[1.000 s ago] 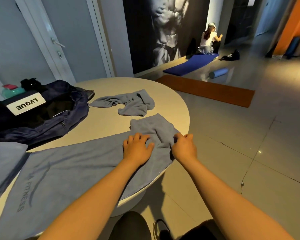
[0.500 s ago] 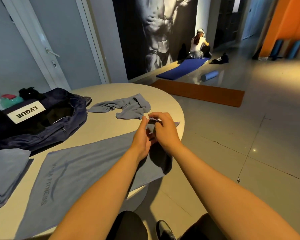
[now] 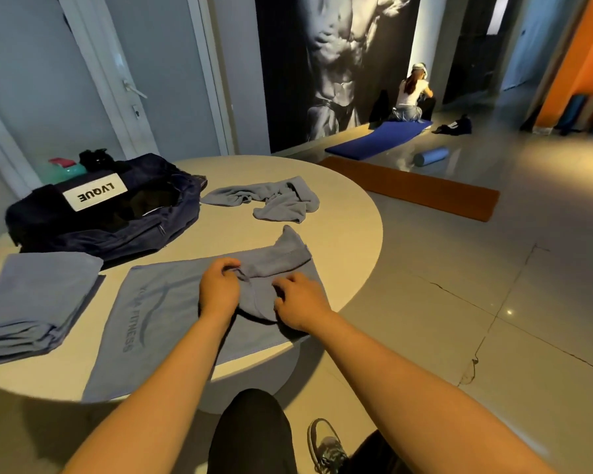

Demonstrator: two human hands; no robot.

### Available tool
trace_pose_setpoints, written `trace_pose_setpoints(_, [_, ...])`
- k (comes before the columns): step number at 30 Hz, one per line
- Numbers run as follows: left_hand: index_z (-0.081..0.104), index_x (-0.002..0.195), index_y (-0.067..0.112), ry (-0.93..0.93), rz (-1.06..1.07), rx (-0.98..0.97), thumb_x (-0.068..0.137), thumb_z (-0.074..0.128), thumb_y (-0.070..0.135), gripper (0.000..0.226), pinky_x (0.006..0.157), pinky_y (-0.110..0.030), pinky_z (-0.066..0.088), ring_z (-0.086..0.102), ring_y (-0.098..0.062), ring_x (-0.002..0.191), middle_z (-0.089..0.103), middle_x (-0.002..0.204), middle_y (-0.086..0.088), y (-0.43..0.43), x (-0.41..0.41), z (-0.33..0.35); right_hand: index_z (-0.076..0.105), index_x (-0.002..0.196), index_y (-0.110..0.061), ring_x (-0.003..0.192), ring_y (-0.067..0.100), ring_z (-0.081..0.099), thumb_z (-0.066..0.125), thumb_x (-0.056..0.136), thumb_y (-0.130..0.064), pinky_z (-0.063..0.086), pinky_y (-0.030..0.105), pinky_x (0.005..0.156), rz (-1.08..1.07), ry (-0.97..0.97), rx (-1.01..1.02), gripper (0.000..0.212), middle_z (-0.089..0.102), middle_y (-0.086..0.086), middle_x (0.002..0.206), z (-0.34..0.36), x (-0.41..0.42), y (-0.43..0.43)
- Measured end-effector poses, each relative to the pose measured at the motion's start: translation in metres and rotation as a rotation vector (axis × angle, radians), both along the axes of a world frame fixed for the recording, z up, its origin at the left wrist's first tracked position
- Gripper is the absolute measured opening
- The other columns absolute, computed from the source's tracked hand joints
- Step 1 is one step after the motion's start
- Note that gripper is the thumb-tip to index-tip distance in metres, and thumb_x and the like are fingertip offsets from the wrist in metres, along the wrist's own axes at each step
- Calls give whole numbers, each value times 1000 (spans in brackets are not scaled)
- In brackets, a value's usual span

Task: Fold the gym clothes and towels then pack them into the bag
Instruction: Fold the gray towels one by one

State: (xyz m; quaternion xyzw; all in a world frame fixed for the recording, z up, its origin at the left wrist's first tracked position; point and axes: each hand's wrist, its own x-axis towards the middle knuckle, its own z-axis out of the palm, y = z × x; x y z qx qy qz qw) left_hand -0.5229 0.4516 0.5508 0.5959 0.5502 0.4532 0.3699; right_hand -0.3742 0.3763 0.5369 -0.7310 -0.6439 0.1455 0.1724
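A long grey-blue towel [image 3: 151, 323] with a fitness logo lies across the near part of the round table [image 3: 350, 213]. Its right end is folded back over itself into a bunched flap. My left hand [image 3: 220, 289] pinches that flap's edge. My right hand [image 3: 298, 302] grips the towel's folded end beside it. A crumpled grey towel [image 3: 278, 200] lies further back on the table. A stack of folded grey towels [image 3: 31, 302] sits at the left. The dark blue gym bag [image 3: 103, 213] with a white label stands open at the back left.
A green bottle with a red cap [image 3: 65, 167] and a black item [image 3: 95, 159] stand behind the bag. On the floor to the right lie an orange mat [image 3: 415, 193], a blue mat [image 3: 377, 138] and a blue roller [image 3: 430, 156]. A person [image 3: 411, 94] sits at the far wall.
Both hands lifted the towel's right end off the table edge and carried it left, folding it back over the towel. The hands now sit lower and nearer on the folded end.
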Motion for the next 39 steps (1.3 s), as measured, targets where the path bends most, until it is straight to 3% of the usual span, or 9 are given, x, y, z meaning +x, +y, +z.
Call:
trace_pose_setpoints(7, [64, 128, 13, 257, -435, -33, 102, 46, 1, 34, 92, -26, 44, 56, -17, 115, 60, 125, 1, -16, 23, 0, 42, 143, -20, 143, 32, 25, 45, 97, -14, -1, 68, 117, -180, -238, -47, 47, 42, 12, 139, 3, 20, -6])
trace_pose_setpoints(10, [64, 129, 15, 48, -479, -82, 104, 49, 8, 30, 82, -20, 50, 61, -16, 102, 64, 121, -3, -29, 37, 5, 49, 138, -19, 140, 33, 31, 48, 97, -16, -3, 67, 117, -264, -218, 15, 40, 46, 11, 138, 7, 28, -5])
trace_pose_setpoints(14, [71, 109, 25, -286, -279, -160, 101, 52, 13, 24, 92, -40, 58, 65, -21, 108, 69, 118, -4, -28, 31, 10, 54, 138, -23, 121, 30, 52, 45, 102, -36, 35, 50, 109, -63, 114, 319, 39, 60, 6, 127, 6, 4, -4])
trace_pose_setpoints(18, [71, 100, 22, -528, -115, -213, 100, 51, 13, 22, 92, -46, 57, 68, -30, 104, 72, 109, -11, -23, 0, 24, 39, 150, -31, 137, 18, 37, 48, 98, -55, 10, 54, 119, 41, 128, 342, 58, 49, -3, 143, 1, -23, -4])
trace_pose_setpoints(23, [71, 96, 24, -117, -15, -35, 96, 56, 32, 17, 77, -35, 52, 65, -24, 97, 70, 97, 1, -25, -64, 12, 68, 120, -13, 101, 33, 55, 64, 91, -10, 42, 47, 97, 128, 60, 491, 29, 61, 11, 101, -1, -61, 2])
trace_pose_setpoints(26, [68, 98, 28, 225, 1, 27, 98, 51, 34, 17, 76, -34, 50, 62, -20, 90, 68, 98, 6, -29, -98, 1, 69, 111, -10, 91, 30, 51, 58, 92, -15, 44, 40, 79, 234, 77, 470, 22, 57, 11, 94, -2, -86, 0])
trace_pose_setpoints(30, [66, 100, 32, 359, -11, 107, 102, 48, 37, 18, 70, -32, 47, 60, -16, 88, 68, 102, 5, -34, -124, -16, 63, 93, -11, 82, 29, 43, 56, 91, -26, 41, 42, 77, 321, -53, 334, 17, 42, 4, 85, -15, -106, -5])
trace_pose_setpoints(35, [58, 136, 29, 338, -166, 65, 106, 44, 37, 34, 86, -26, 41, 56, -17, 116, 59, 138, 3, -29, -123, -19, 61, 132, -19, 118, 32, 49, 52, 98, -23, 27, 56, 112, 229, -209, 277, 35, 57, 9, 117, -15, -101, 0])
trace_pose_setpoints(39, [48, 145, 32, 309, -233, 49, 106, 44, 29, 40, 100, -30, 44, 49, -19, 133, 48, 152, 3, -20, -123, -18, 56, 138, -19, 137, 36, 35, 51, 100, -24, 18, 63, 115, 93, -139, 173, 39, 47, 11, 138, -4, -109, 16])
